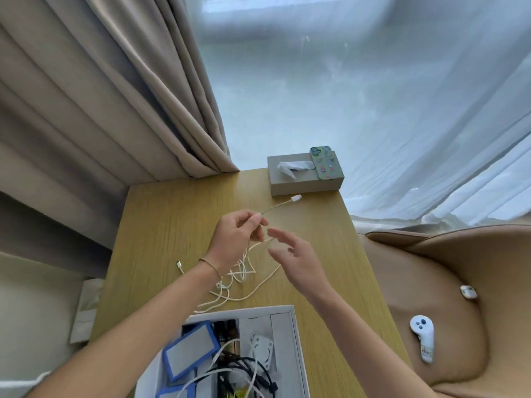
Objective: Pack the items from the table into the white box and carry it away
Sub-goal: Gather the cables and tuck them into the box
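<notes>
White cardboard box (pixel 283 334) nearest, part-filled. Thin white charging cable (pixel 260 285) tangled on wooden desk (pixel 161 225); left hand (pixel 235 239) pinching it, right hand (pixel 296 259) open. Risk: loops snagging, knotting, dragging off the edge.

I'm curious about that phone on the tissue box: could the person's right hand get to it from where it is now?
Probably yes. The right hand is open and holds nothing, and only bare table lies between it and the phone, which lies uncovered atop the tissue box.
</notes>
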Demonstrator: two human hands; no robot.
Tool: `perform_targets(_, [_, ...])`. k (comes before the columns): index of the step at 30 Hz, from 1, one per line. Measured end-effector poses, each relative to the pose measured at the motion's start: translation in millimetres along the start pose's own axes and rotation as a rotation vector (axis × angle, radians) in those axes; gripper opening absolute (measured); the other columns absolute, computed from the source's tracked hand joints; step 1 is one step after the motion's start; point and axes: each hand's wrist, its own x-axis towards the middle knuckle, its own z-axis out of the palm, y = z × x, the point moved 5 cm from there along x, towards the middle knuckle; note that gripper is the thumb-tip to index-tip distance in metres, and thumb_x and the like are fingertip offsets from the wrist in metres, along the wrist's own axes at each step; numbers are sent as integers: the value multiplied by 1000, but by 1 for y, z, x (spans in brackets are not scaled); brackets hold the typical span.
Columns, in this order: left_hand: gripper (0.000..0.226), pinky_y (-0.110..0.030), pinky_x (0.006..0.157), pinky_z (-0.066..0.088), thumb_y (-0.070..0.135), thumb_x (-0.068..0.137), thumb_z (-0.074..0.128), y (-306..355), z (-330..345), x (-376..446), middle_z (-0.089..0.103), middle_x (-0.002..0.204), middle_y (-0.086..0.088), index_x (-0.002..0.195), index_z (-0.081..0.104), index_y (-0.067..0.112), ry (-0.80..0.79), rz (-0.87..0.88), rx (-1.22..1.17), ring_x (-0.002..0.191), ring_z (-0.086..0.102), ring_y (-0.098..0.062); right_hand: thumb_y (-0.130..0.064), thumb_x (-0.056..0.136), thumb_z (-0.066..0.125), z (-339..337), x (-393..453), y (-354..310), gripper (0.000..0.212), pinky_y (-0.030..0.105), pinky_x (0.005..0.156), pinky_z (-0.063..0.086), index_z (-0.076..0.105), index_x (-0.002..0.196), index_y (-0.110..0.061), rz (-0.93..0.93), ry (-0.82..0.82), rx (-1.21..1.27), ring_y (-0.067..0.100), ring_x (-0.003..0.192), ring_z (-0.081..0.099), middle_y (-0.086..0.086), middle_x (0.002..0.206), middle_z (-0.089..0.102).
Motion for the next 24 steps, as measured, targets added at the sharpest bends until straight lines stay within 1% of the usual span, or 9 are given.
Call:
perform_targets(2, [26, -30, 68, 58, 12, 101, 50, 18, -8, -11, 63, 70, -10, 89, 69, -1, 3, -9, -178, 67, 63, -20, -30, 97, 62, 22, 2, -23, 41, 15, 101, 42, 61, 138, -29, -109, -123, 41, -7, 123, 56, -21, 132, 65])
perform_targets(4, [26, -31, 61, 57, 15, 103, 47, 31, -18, -20, 61, 68, -8, 86, 66, 7, -2, -62, -372, 63, 62, -20, -24, 100, 60, 44, 2, -40, 34, 25, 104, 47, 66, 132, -16, -166, -233, 60, 4, 121, 62, -9, 128, 70])
perform_targets(6, [27, -29, 52, 51, 17, 104, 44, 43, -37, -23, 55, 64, -6, 83, 60, 11, 20, -91, -547, 51, 53, -17, -24, 101, 57, 61, -1, -50, 23, 41, 95, 53, 75, 104, -10, -178, -310, -12, 15, 99, 70, 0, 102, 77])
perform_targets(8, [28, -23, 42, 36, 18, 104, 40, 51, -65, -25, 45, 56, -2, 82, 55, 12, 86, -76, -604, 42, 35, -12, -24, 102, 54, 71, -2, -52, 30, 43, 78, 51, 70, 80, -10, -144, -373, -34, 21, 74, 64, 4, 76, 69])
perform_targets(11, [29, -20, 36, 21, 19, 105, 36, 49, -111, -33, 33, 46, 2, 81, 52, 14, 237, -69, -463, 38, 21, -10, -17, 104, 51, 63, -1, -54, 33, 32, 63, 41, 60, 72, -16, -107, -353, -22, 16, 62, 47, 1, 64, 50])
perform_targets(15, [29, -24, 41, 27, 21, 104, 36, 27, -159, -55, 39, 44, 2, 82, 52, 13, 365, -100, -2, 37, 29, -9, -8, 104, 50, 27, 9, -50, 34, 27, 58, 39, 62, 72, -13, -72, -237, -32, 12, 54, 42, -10, 54, 44])
perform_targets(18, [30, -27, 49, 37, 24, 104, 37, 12, -160, -72, 58, 49, -2, 85, 58, 15, 337, -91, 260, 40, 42, -8, -5, 103, 51, 18, 10, -52, 30, 27, 59, 39, 67, 78, -10, -65, -206, -15, 14, 55, 40, -12, 52, 43])
perform_targets(20, [28, -25, 46, 36, 25, 105, 38, 9, -143, -78, 71, 67, -3, 90, 61, 20, 280, -66, 340, 42, 40, -6, -7, 102, 54, 29, 6, -64, 29, 33, 59, 38, 70, 80, -11, -92, -231, -34, 19, 58, 39, -6, 55, 44])
perform_targets(24, [24, -19, 40, 30, 28, 105, 39, 17, -99, -83, 71, 89, 6, 102, 62, 22, 117, -8, 434, 38, 35, -1, -10, 101, 59, 60, -6, -91, 26, 30, 53, 38, 73, 80, -17, -153, -300, -109, 16, 52, 44, -8, 51, 53])
